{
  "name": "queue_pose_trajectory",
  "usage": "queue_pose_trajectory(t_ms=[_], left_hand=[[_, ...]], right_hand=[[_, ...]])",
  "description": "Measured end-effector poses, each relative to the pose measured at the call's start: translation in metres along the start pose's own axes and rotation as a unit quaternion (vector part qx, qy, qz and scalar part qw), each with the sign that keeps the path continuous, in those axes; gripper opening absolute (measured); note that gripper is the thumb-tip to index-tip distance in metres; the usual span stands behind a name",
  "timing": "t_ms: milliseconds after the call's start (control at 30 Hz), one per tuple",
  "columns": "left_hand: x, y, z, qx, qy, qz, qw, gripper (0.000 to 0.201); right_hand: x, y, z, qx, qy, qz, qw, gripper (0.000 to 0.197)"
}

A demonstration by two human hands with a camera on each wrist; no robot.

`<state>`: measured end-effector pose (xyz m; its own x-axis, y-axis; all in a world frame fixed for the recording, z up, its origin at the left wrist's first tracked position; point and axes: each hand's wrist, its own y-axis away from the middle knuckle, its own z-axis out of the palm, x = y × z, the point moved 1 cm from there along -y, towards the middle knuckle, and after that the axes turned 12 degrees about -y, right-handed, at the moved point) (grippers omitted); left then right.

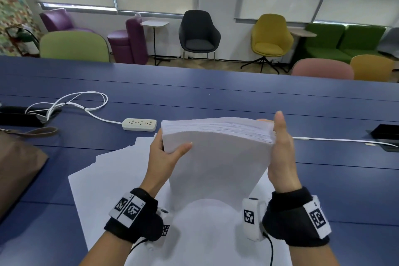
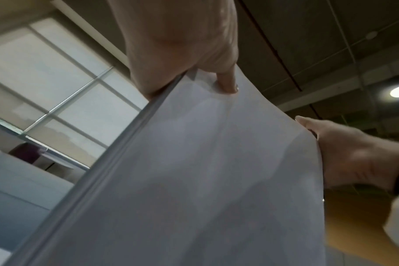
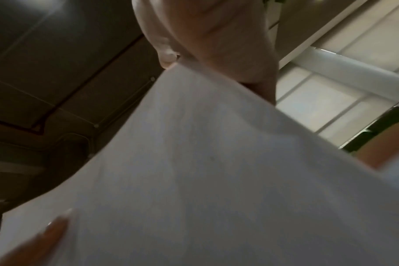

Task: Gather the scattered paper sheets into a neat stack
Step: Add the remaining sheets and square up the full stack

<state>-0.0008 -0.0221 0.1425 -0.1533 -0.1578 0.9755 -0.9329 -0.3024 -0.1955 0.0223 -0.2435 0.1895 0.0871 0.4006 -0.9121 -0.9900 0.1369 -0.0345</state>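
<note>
A thick stack of white paper (image 1: pixel 218 157) stands on edge over the blue table (image 1: pixel 216 97), held upright between both hands. My left hand (image 1: pixel 166 157) grips its left side, thumb across the near face and fingers behind. My right hand (image 1: pixel 280 147) clasps the right side, thumb up along the edge. In the left wrist view the stack (image 2: pixel 205 180) fills the frame with my left thumb (image 2: pixel 227 82) pressed on it. In the right wrist view the stack (image 3: pixel 205 162) is blurred. More loose sheets (image 1: pixel 121 170) lie fanned out flat on the table beneath and to the left.
A white power strip (image 1: pixel 139 124) with a coiled white cable (image 1: pixel 71 101) lies just beyond the stack. A brown bag (image 1: pixel 19 157) sits at the left edge. A dark device (image 1: pixel 386 131) and a white cable (image 1: pixel 334 140) lie at the right. Chairs line the far side.
</note>
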Motion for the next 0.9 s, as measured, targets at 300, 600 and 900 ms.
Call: queue_pose_trajectory(t_ms=[300,600,900], left_hand=[[0.001,0.007,-0.003,-0.021,0.036,0.037,0.998,0.059],[-0.002,0.008,-0.002,-0.019,0.035,0.054,0.998,0.044],[-0.042,0.005,0.006,-0.048,-0.027,-0.054,0.997,0.023]], right_hand=[[-0.005,-0.002,-0.006,0.062,-0.014,0.019,0.998,0.03],[-0.01,0.0,-0.003,0.058,0.04,-0.045,0.996,0.002],[0.064,0.021,-0.043,-0.072,0.144,0.041,0.986,0.025]])
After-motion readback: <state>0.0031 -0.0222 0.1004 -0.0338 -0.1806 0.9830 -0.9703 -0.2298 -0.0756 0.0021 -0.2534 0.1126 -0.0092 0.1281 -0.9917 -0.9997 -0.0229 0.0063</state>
